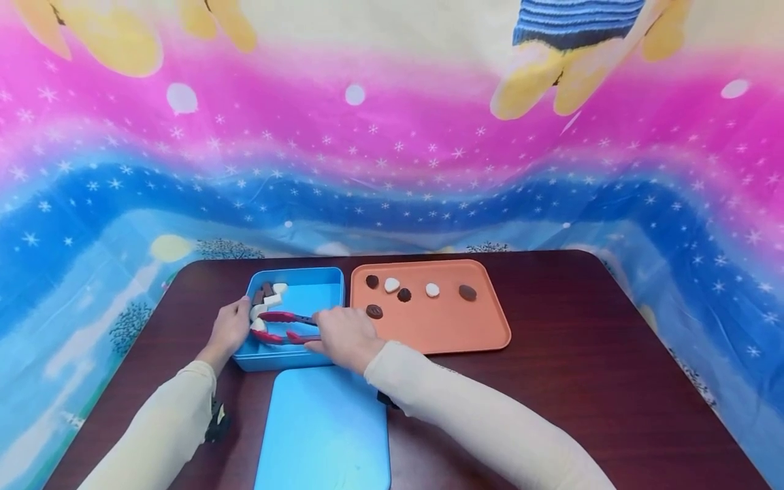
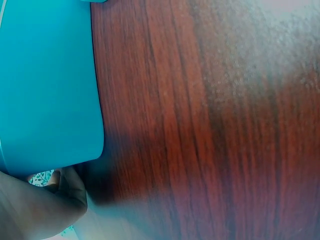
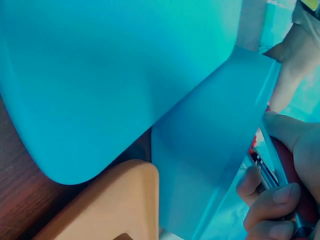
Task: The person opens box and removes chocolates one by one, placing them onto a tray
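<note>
At left of centre in the head view, the left hand (image 1: 230, 328) has its grip on the left side of a blue box (image 1: 312, 292). Brown and white pieces (image 1: 272, 299) cluster along the box's left side. Over its lower left, red-tipped tongs (image 1: 300, 318) reach in, 1 tip on each side of a white piece (image 1: 259, 325); whether they touch it is unclear. A flat blue lid (image 1: 324, 429) lies at bottom centre. The right hand's (image 1: 348, 337) grip is closed around the tongs' handles. Right of the box, an orange tray (image 1: 447, 330) carries 4 dark and 2 white pieces on the surface (image 1: 569, 327).
</note>
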